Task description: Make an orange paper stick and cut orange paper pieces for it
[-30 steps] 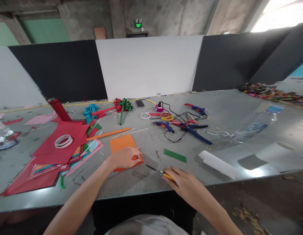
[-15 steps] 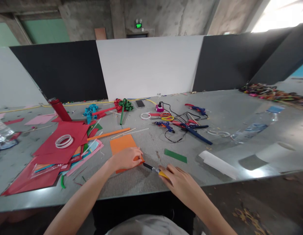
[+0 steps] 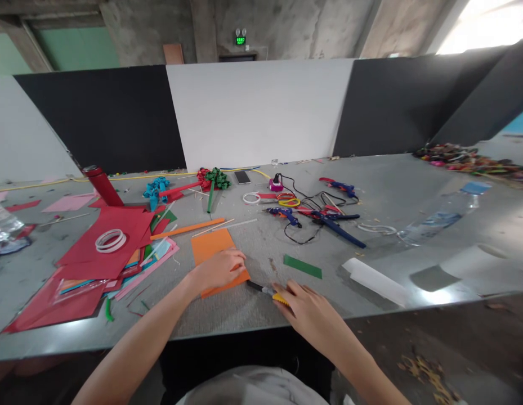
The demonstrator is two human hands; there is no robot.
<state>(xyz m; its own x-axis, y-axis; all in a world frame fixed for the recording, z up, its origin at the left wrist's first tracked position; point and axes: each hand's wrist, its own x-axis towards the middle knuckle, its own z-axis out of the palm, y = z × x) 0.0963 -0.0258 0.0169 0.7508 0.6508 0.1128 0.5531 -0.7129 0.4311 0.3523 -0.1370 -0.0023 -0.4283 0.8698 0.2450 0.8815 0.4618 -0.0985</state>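
A sheet of orange paper (image 3: 214,246) lies flat on the grey table in front of me. My left hand (image 3: 221,269) is on its right part, fingers curled together and holding it down near the corner. The fingers of my right hand (image 3: 301,304) are closed around the yellow handle of a utility knife (image 3: 279,298). Its dark blade points left, and the tip is at the lower right corner of the orange paper. Whether the blade is under the paper or only touching it, I cannot tell. A green paper strip (image 3: 302,266) lies beyond my right hand.
Red paper sheets (image 3: 84,242) with white tape rolls (image 3: 111,241) lie left, by a red flask (image 3: 103,185). Glue guns (image 3: 282,214), dark-blue-handled pliers (image 3: 339,229) and cables lie behind. A rolled white sheet (image 3: 373,281) and a plastic bottle (image 3: 438,218) are on the right.
My left fingers have gone from pinching a raised corner of the orange paper to lying on it, and that corner is flatter. The knife has barely moved.
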